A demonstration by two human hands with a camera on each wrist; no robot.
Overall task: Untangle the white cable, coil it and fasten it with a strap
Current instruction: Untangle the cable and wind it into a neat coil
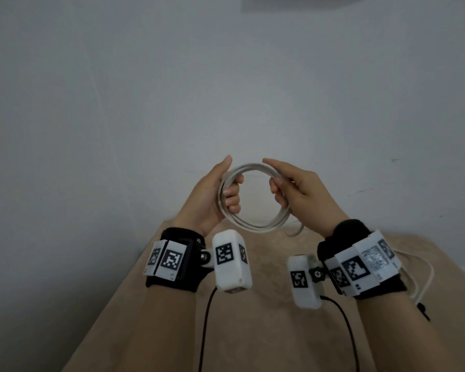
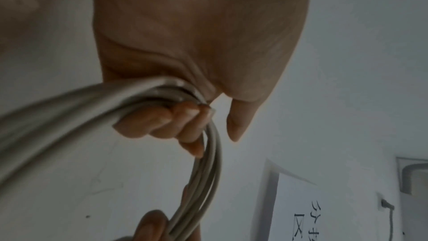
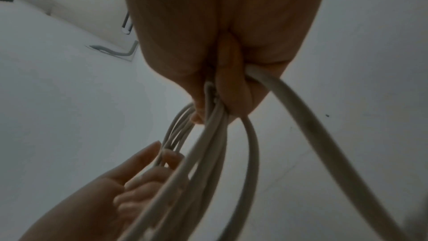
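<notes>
The white cable (image 1: 255,223) is wound into a round coil of several loops, held up in the air in front of a pale wall. My left hand (image 1: 220,191) grips the coil's left side, fingers curled through the ring; the left wrist view shows those fingers (image 2: 162,124) wrapped round the bundled cable (image 2: 203,180). My right hand (image 1: 293,186) grips the right side of the coil, and in the right wrist view its fingers (image 3: 234,89) close on the cable (image 3: 208,135). A loose end (image 1: 297,232) hangs from the coil's lower right. No strap is in view.
A beige cloth-covered table (image 1: 253,318) lies below the hands. More white cable (image 1: 424,275) trails on it at the right, by a small black object (image 1: 423,310). Black camera leads (image 1: 207,318) hang from both wrists. A wall sign (image 2: 308,213) shows in the left wrist view.
</notes>
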